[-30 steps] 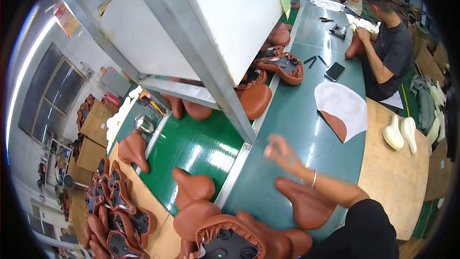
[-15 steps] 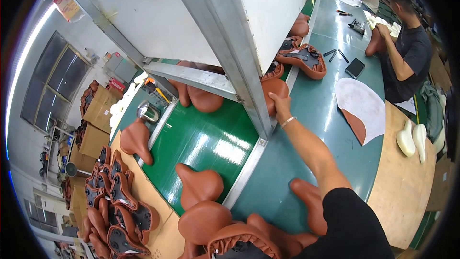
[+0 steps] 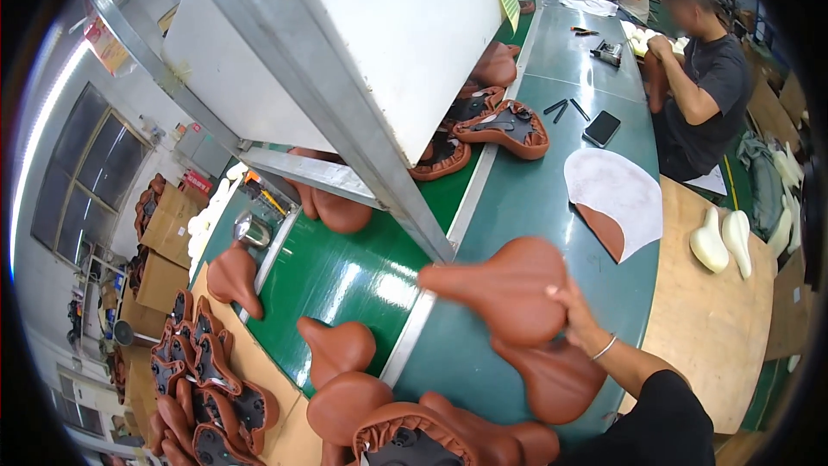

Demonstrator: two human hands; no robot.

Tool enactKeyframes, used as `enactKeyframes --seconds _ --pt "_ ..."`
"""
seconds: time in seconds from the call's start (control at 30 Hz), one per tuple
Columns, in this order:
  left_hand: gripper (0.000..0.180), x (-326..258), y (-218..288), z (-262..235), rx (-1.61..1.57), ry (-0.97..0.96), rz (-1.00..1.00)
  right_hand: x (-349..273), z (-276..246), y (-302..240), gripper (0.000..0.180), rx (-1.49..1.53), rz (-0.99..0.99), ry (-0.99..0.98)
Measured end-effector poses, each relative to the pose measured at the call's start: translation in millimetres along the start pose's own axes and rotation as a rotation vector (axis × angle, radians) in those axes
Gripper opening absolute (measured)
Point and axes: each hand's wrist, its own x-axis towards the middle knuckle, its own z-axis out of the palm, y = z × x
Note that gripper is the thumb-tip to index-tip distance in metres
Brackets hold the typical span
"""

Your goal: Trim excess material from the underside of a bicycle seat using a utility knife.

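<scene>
A brown bicycle saddle (image 3: 509, 285) is in my right hand (image 3: 576, 315), its narrow nose pointing left and its smooth cover up. My fingers close round the saddle's wide right end, the thumb on top; the edges are slightly blurred by motion. Partly covered by it, a second brown saddle (image 3: 559, 384) lies on the blue-green table (image 3: 492, 220). Closer to me are more brown saddles (image 3: 349, 406), one of them upside down (image 3: 414, 440) with its gathered cover edge and black base showing. My left hand is not in view.
A metal frame post (image 3: 345, 95) with white panels rises beside the green belt (image 3: 319, 267), which carries several saddles. On the table are a phone (image 3: 601, 129) and cut cover pieces (image 3: 617, 198). A co-worker (image 3: 703, 78) sits at right. Upturned saddles (image 3: 211, 362) pile at left.
My right hand has lifted the saddle away from beside the post and brought it nearer, over the table. The view has shifted slightly. The co-worker's hands have risen a little.
</scene>
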Motion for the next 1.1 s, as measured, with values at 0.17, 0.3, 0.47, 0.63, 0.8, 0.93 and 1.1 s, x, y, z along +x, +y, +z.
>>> enactKeyframes --seconds 0.17,0.3,0.47,0.63,0.8,0.93,1.1 --pt "0.058 -5 -8 -3 -0.006 -0.037 0.002 45 -11 14 0.089 -0.75 0.108 -0.391" --pt "0.061 -11 -23 1 -0.042 -0.034 0.007 174 -29 -11 0.095 -1.17 -0.58 0.138" --pt "0.058 -15 -19 0 0.1 0.019 -0.006 255 25 -37 0.097 -1.699 -0.814 0.233" --pt "0.045 -16 -20 12 0.13 0.158 0.077 322 7 3 0.052 -2.005 -0.954 0.427" --pt "0.049 -22 -34 6 -0.001 0.042 -0.105 355 -21 -34 0.047 -1.884 -0.939 0.793" --pt "0.049 -19 -24 13 0.024 0.048 -0.146 343 -29 -33 0.034 -2.082 -0.907 0.378" --pt "0.05 -18 -10 1 0.067 0.05 -0.173 296 -18 -22 0.034 -2.037 -0.973 0.218"
